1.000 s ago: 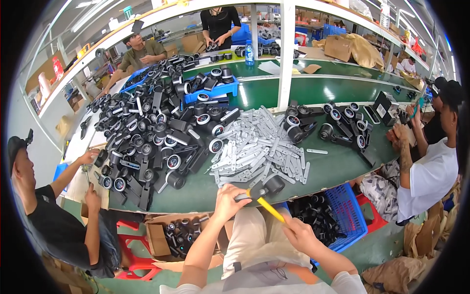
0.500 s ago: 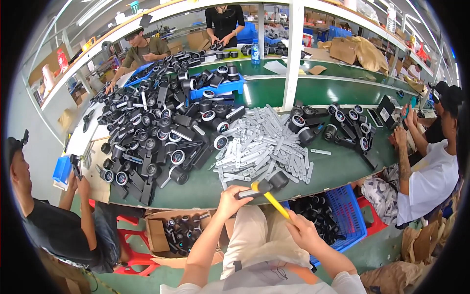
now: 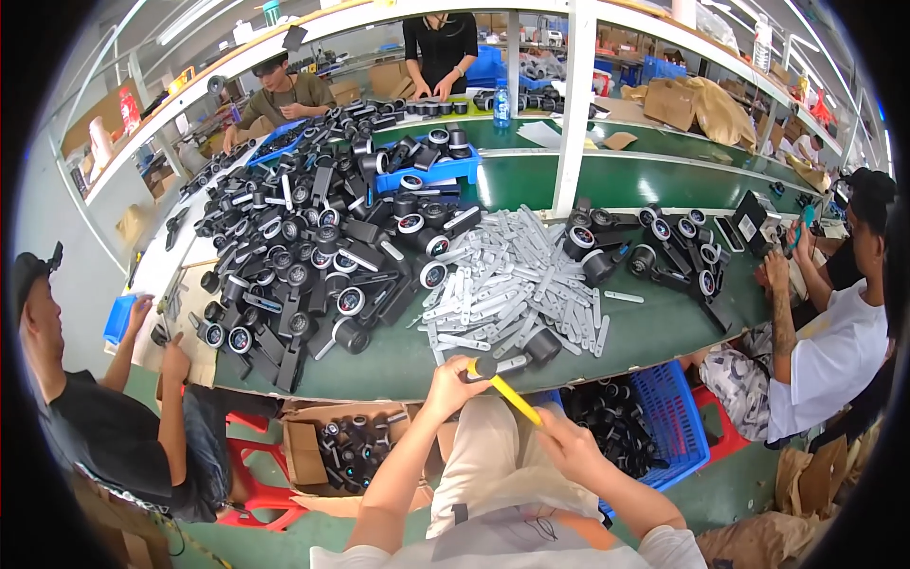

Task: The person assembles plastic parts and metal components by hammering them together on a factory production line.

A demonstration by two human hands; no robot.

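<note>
Seemingly, black-grey part (image 3: 514, 363) in left hand (image 3: 451, 387), hammer (image 3: 513, 398) in right hand (image 3: 573, 446).

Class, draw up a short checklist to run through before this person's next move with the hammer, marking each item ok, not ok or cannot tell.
1. Right hand grips the hammer by its yellow handle: ok.
2. Left hand holds the part: ok.
3. Left fingers well clear of the hammer's head: not ok, it is right beside them.
4. Part firmly supported underneath: cannot tell, its underside is hidden.
5. Co-workers' hands away from the hammer: ok.
</note>
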